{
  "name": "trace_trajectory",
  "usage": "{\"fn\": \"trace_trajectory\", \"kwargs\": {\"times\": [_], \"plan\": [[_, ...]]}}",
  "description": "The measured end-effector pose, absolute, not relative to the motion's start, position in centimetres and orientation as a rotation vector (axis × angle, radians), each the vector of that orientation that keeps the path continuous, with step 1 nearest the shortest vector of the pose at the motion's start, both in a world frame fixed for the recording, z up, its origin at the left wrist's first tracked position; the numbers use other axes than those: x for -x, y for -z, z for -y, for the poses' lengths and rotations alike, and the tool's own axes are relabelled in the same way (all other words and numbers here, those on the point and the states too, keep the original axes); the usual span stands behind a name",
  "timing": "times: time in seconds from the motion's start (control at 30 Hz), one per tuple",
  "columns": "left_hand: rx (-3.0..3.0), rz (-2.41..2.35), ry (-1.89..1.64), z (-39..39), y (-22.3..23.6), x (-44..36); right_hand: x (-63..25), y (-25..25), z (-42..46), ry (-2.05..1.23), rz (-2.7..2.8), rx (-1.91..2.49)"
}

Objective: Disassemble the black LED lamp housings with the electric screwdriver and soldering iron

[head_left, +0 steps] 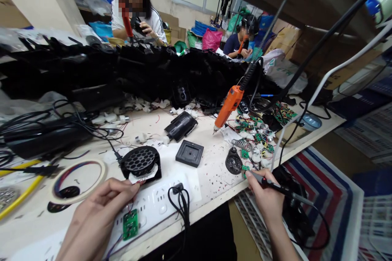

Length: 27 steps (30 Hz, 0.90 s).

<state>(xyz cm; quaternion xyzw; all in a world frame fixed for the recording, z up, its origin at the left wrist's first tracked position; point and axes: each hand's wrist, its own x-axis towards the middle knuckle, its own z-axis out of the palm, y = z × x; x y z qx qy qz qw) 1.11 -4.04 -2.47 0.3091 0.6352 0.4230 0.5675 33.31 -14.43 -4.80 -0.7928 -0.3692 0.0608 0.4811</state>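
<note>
My left hand (105, 208) is closed in a pinch on thin wires (132, 204), beside a black round grille housing (141, 161). Just under the fingers, a small green circuit board (130, 224) lies over a white power strip (161, 200). In my right hand (265, 193) is a soldering iron (288, 193), gripped like a pen. Its tip points left, close to a black teardrop-shaped dish (234, 161) with dark residue in it. A coiled spring holder (241, 144) stands behind that dish.
An orange electric screwdriver (229, 107) hangs over the table. Small circuit boards (260, 130) are heaped at right. A square black part (189, 153) and a black casing (181, 125) lie mid-table. Tape rolls (102, 167) sit left. Black parts (147, 69) pile up behind; two people work beyond.
</note>
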Motion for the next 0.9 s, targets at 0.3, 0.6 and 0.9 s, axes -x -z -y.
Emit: {"fn": "trace_trajectory", "kwargs": {"times": [0.3,0.6,0.9], "plan": [[-0.696,-1.477,-0.968,4.2,2.1,-1.2,-33.2,4.0,13.9,-0.11,0.912,1.956],[-0.859,-1.371,-1.049,4.7,2.8,-1.1,-31.3,1.0,14.4,-0.056,0.779,1.813],[-0.881,-1.3,-1.082,5.2,3.1,-1.2,-20.7,-0.4,12.5,-0.293,1.21,1.465]]}}
